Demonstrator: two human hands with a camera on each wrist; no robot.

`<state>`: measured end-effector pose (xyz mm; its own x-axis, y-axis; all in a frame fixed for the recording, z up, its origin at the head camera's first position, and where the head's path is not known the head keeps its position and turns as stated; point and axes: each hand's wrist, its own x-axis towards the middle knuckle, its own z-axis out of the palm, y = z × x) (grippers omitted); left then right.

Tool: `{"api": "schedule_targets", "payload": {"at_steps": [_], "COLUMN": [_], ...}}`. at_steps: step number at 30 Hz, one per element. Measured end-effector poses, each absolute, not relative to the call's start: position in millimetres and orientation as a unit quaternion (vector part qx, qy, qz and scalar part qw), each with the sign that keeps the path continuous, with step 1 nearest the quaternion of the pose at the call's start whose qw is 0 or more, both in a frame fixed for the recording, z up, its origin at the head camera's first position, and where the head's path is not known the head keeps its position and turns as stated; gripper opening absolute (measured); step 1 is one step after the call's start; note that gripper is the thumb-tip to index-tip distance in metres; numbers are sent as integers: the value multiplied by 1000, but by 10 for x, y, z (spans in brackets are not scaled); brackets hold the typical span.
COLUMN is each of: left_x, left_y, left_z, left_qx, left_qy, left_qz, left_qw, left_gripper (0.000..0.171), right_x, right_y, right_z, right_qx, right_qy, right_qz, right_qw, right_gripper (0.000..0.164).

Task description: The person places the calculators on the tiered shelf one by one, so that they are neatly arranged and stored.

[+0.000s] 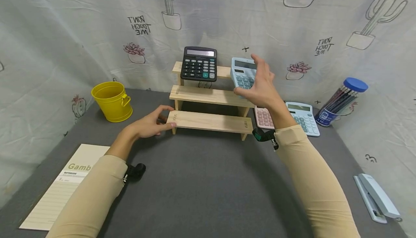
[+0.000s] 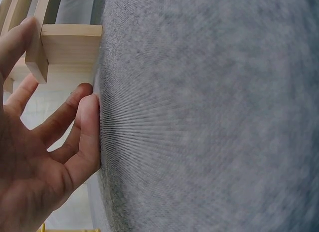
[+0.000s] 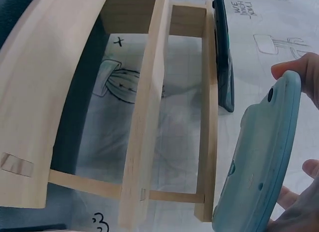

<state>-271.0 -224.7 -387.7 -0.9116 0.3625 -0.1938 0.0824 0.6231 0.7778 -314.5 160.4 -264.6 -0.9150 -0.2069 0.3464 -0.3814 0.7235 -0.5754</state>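
Note:
A three-tier wooden stand [image 1: 211,119] stands against the back curtain. My left hand [image 1: 150,123] grips the left end of its lowest board between thumb and fingers. In my right hand [image 1: 264,88] is a light blue calculator [image 1: 241,72], held by its edges at the right end of the top board. The right wrist view shows the back of this calculator [image 3: 261,152] close to that board; whether they touch I cannot tell. A black calculator [image 1: 199,64] leans upright on the top board's left part.
Right of the stand lie a pink calculator [image 1: 264,118], partly behind my right arm, and another light blue calculator [image 1: 303,119]. Beyond are a pencil tub [image 1: 336,104] with a blue lid and a stapler [image 1: 378,198]. A yellow bucket [image 1: 112,102] and a notebook [image 1: 61,194] are at left.

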Motion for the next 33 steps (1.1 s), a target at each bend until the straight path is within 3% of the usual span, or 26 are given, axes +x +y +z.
{"api": "schedule_targets", "payload": {"at_steps": [23,33], "left_x": [-2667,-2665], "left_y": [-2235,-2252], "left_z": [-3895,-3914], "left_qx": [123,121], "left_qy": [884,886], "left_qz": [421,420], "left_qw": [163,151], "left_gripper": [75,75], "right_x": [-3434,-3567], "right_y": [1232,1142], "right_z": [-2465,-2471], "right_qx": [117,81], "right_qy": [-946,-954], "right_qz": [288,277], "right_qw": [91,76], "right_gripper": [119,112]}}
